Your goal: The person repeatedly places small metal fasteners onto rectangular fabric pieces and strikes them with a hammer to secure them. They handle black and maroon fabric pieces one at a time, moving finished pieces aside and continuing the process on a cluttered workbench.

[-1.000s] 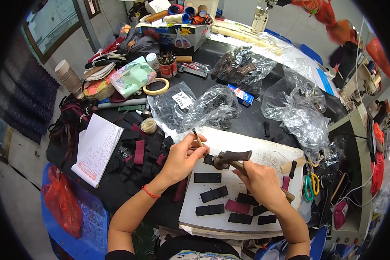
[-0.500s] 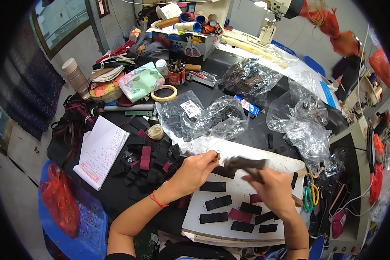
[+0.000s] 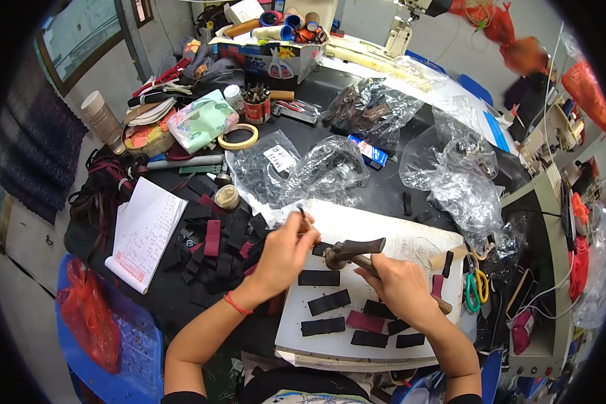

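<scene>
My left hand (image 3: pixel 284 254) pinches a short thin rod (image 3: pixel 304 219), dark at its top, above the far left part of a white board (image 3: pixel 411 232). Its lower end is hidden by the fingers. Just to the right, my right hand (image 3: pixel 402 286) grips a hammer (image 3: pixel 357 251) by its wooden handle, which runs back under the palm. The hammer's dark head is over the board, beside a partly covered black strip. Several short black fabric strips (image 3: pixel 319 278) lie in rows on the board, with a maroon strip (image 3: pixel 365 322) among them.
Left of the board is a heap of black and maroon strips (image 3: pixel 213 237), beside an open notebook (image 3: pixel 145 232) and a small round tub (image 3: pixel 227 197). Clear plastic bags (image 3: pixel 337 172) lie behind the board. Green and yellow-handled scissors (image 3: pixel 473 291) are at its right edge.
The whole view has shifted slightly. My left hand has moved a little left and away with the rod. The hammer, blurred by motion before, now shows sharply, still in my right hand.
</scene>
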Tool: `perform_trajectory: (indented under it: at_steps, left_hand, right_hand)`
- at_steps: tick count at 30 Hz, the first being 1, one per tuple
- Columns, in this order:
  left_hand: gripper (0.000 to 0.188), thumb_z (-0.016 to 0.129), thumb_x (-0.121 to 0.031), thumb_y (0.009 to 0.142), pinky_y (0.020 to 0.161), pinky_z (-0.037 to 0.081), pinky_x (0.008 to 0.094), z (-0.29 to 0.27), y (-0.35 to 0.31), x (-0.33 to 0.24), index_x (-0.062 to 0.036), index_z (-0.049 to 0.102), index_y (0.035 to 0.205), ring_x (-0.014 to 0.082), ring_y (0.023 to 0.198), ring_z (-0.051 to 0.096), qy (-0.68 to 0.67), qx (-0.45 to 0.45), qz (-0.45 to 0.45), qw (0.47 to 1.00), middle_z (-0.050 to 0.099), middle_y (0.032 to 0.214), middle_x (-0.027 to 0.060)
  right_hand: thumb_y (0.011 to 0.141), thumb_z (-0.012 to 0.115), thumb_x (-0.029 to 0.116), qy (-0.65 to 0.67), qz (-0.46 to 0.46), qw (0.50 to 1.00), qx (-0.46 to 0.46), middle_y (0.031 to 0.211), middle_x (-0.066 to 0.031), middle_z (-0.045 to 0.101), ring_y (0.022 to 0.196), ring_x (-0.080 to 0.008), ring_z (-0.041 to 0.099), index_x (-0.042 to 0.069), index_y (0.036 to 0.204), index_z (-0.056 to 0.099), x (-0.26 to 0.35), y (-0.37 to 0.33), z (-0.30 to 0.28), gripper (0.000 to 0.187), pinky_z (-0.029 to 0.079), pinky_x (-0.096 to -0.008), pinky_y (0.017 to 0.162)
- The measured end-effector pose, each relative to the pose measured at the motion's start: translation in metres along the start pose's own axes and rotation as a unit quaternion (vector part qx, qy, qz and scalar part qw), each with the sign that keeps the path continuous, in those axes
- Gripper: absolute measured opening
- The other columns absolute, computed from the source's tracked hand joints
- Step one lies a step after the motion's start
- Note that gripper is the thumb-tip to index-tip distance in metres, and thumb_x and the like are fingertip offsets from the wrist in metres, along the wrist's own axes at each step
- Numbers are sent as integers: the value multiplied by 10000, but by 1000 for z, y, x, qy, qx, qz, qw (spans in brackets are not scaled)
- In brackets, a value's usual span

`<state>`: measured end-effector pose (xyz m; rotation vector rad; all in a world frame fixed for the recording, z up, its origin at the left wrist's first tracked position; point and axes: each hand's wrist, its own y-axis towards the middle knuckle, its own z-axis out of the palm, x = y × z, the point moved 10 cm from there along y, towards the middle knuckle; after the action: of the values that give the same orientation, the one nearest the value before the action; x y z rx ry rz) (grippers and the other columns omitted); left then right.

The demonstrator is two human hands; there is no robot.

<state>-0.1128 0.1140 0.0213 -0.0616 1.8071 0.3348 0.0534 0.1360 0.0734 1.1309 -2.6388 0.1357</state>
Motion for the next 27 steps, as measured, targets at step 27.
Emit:
perform_trajectory:
  at_steps: [27]
  left_hand:
    - [180,564,-27,880,609,501,478,32,-10,-52,6,510,1049,434,767,604,209,119,180,954,596,867,255]
  right_hand:
    - [858,676,213,50,-71,980,-180,660,-115,611,558,-326,601,79,898,603,11,-3,-62,157,461,-431,503]
